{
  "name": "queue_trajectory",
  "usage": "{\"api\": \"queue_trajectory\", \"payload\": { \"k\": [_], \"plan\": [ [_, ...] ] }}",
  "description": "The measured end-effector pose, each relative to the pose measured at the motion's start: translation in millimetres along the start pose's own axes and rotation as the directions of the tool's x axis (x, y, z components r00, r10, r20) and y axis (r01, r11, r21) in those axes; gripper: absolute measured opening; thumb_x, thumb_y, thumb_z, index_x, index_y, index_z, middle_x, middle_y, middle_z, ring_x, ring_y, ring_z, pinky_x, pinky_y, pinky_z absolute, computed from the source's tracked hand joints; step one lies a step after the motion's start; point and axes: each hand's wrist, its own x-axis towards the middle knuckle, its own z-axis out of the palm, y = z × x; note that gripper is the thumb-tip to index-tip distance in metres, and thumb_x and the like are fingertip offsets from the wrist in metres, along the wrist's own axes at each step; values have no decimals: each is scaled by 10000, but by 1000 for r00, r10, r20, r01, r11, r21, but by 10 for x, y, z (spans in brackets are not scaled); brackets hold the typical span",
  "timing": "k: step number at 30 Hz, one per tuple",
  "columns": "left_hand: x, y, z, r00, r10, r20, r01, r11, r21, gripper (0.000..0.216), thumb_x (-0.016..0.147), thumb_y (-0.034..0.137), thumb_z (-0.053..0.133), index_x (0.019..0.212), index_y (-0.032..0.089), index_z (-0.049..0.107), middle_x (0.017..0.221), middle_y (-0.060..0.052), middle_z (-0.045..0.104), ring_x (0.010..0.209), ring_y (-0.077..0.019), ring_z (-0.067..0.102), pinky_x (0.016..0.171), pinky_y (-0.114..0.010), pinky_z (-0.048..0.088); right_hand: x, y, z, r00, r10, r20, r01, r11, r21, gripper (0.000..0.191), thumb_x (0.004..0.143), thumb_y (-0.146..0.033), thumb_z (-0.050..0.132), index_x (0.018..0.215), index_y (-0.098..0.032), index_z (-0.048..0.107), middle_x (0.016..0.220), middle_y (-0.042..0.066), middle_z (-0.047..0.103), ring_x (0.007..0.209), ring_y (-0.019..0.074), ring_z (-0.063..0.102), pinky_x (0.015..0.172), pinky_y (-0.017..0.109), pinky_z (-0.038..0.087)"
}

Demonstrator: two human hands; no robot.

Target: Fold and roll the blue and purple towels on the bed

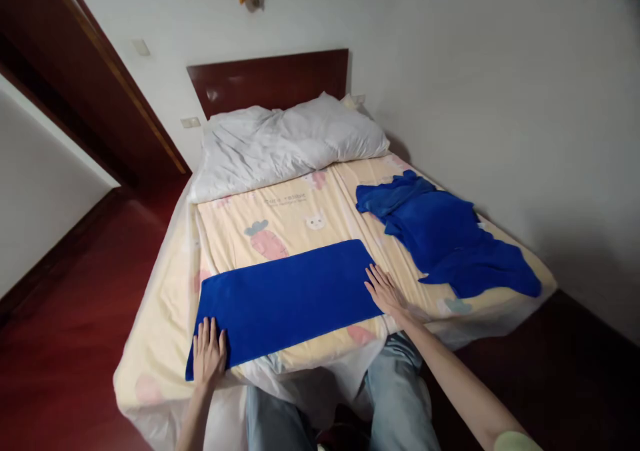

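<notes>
Resting flat, unclenched, left hand (209,354) and right hand (384,291) press the blue towel (290,297).

Your bed (280,221) carries a flat folded blue towel (290,297) near you, crumpled blue cloth (445,237) at right, white duvet (280,147) bunched at the far end.

A towel (287,297) lies spread across the near edge of the bed (280,217). The left hand (209,354) rests flat on its left end, the right hand (385,292) at its right end. Behind and to the right lies a heap of cloth (445,237). Bedding (285,144) is piled at the far end, against the headboard (270,81).
</notes>
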Motion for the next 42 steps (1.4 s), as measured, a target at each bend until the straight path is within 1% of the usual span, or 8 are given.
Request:
{"api": "queue_trajectory", "payload": {
  "k": [7, 12, 18, 21, 26, 32, 36, 42],
  "plan": [
    [-700, 29, -249, 987, -115, 115, 105, 990, 95, 612, 848, 432, 517, 1394, 181, 635, 1543, -189, 464, 1508, -405, 267, 1196, -598, 304, -567, 166, -127, 983, 126, -137, -106, 984, 146, 591, 922, -472, 409, 1461, -272, 543, 1572, 60, 466, 1507, 274, 348, 1269, 519, 151],
    [-1793, 841, -151, 924, -262, 277, 203, 953, 224, 660, 868, 435, 452, 1494, 244, 538, 1562, -163, 435, 1490, -329, 315, 1203, -438, 330, -840, -110, -249, 915, 303, -266, -235, 937, 259, 595, 896, -399, 404, 1428, -178, 553, 1563, 138, 466, 1536, 353, 248, 1239, 629, 114],
    [-2612, 1694, -270, 885, -107, 452, 24, 982, 186, 536, 939, 324, 419, 1432, 229, 606, 1663, -93, 250, 1538, -399, 159, 1226, -581, 246, -1384, -1037, -79, 857, 433, -280, -247, 822, 513, 591, 912, -460, 385, 1424, -183, 487, 1549, 191, 443, 1475, 385, 335, 1190, 609, 256],
    [-2535, 1697, -400, 901, -70, 429, 0, 987, 160, 496, 936, 263, 423, 1367, 203, 662, 1653, -89, 288, 1532, -428, 184, 1204, -606, 265, -1674, -1597, 157, 842, 530, -103, -320, 644, 695, 556, 877, -501, 422, 1355, -229, 502, 1419, 176, 565, 1345, 401, 482, 1116, 601, 353],
    [-2419, 1658, -436, 912, -36, 409, -16, 992, 124, 460, 947, 289, 453, 1334, 205, 687, 1632, -93, 344, 1520, -445, 213, 1188, -597, 284, -1792, -2338, 310, 819, 409, 403, -458, 41, 888, 409, 830, -491, 568, 1191, -298, 564, 1104, 38, 729, 993, 284, 690, 854, 427, 538],
    [-2429, 1690, -439, 917, -48, 396, 1, 993, 120, 444, 965, 298, 450, 1329, 199, 684, 1629, -72, 358, 1512, -444, 231, 1191, -585, 286, -1501, -2712, 200, 740, 322, 591, -388, -513, 765, 350, 688, -301, 775, 973, -228, 586, 960, 25, 762, 768, 163, 701, 742, 288, 551],
    [-2446, 1635, -431, 924, -44, 379, 8, 995, 97, 426, 981, 293, 444, 1325, 216, 682, 1628, -48, 367, 1521, -410, 229, 1198, -555, 290, -1352, -2765, 247, 695, 288, 659, -335, -681, 651, 215, 761, -203, 753, 900, -219, 590, 955, 24, 764, 788, 129, 717, 728, 234, 560],
    [-2461, 1582, -384, 932, -37, 362, 6, 996, 85, 411, 986, 325, 456, 1311, 225, 687, 1620, -47, 381, 1524, -394, 232, 1202, -545, 290, -1215, -2831, 349, 678, 270, 684, -301, -746, 593, 90, 930, -146, 609, 871, -206, 639, 997, 27, 766, 826, 100, 720, 812, 232, 587]
  ]
}}
